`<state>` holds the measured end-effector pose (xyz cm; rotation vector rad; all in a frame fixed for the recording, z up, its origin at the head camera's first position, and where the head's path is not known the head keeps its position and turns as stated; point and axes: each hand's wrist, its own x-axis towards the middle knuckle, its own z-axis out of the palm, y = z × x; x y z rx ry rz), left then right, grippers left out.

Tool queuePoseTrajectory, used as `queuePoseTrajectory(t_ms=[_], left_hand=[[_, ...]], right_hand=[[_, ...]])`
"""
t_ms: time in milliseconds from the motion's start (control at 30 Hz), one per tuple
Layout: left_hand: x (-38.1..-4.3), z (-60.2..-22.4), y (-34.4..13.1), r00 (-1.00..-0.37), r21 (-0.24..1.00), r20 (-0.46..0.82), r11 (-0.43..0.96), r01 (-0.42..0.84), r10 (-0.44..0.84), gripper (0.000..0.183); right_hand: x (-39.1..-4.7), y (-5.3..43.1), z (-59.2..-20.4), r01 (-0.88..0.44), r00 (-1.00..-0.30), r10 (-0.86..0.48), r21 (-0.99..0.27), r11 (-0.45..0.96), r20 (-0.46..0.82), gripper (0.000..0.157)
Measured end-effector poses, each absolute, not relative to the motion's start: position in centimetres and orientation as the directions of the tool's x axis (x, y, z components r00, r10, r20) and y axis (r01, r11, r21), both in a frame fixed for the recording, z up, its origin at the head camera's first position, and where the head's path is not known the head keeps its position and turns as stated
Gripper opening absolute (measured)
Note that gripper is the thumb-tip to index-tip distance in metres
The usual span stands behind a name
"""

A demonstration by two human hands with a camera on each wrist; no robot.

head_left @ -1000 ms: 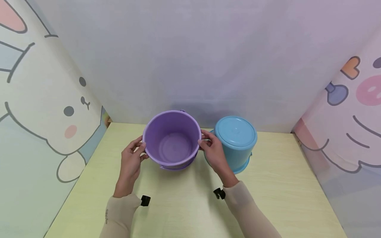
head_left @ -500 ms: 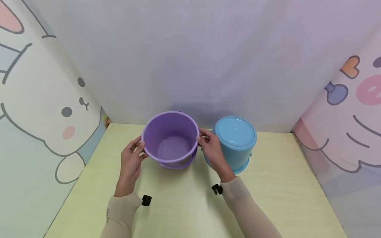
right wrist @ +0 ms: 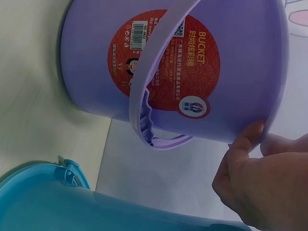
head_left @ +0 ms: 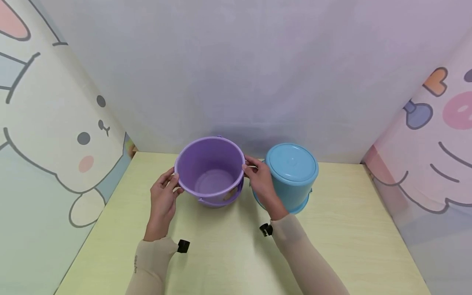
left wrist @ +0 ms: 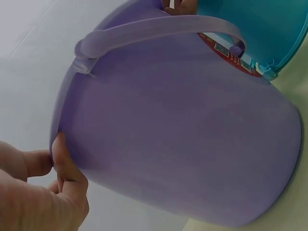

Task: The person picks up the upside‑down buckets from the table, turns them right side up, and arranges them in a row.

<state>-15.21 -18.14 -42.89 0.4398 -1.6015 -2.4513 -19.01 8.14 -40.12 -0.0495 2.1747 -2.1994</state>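
A purple bucket [head_left: 214, 164] stands mouth up on the table, its inside bare to the bottom. My left hand [head_left: 163, 200] pinches its rim on the left, thumb on the inner side. On the opposite side my right hand [head_left: 259, 180] pinches the rim too, thumb and fingers either side of the edge. The bucket's handle [right wrist: 144, 91] hangs down across a round red label [right wrist: 192, 72] in the right wrist view. Close to the right hand, a light blue bucket [head_left: 293, 188] sits upside down, its base facing up.
The pale wooden table [head_left: 221, 262] meets a grey-white cloth backdrop [head_left: 236, 73] just behind the buckets. Panels with a cartoon rabbit [head_left: 55, 123] and a cartoon pig [head_left: 424, 164] flank the table. Black clips [head_left: 183, 246] sit at the sleeves.
The purple bucket has turned slightly, its handle mount and label shifting, and has moved a little left. My right hand has moved left with the rim; the blue bucket stays put.
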Motion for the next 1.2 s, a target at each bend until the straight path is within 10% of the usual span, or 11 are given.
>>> queuePoseTrajectory(t_ms=[1200], left_hand=[[-13.7,-45.0,-17.2,-0.936,0.909,-0.139,-0.417,0.009,-0.323,0.046]], right_hand=[[-17.0,8.7,-43.5,-0.043,-0.998,-0.045,-0.988,-0.146,0.050,0.028]])
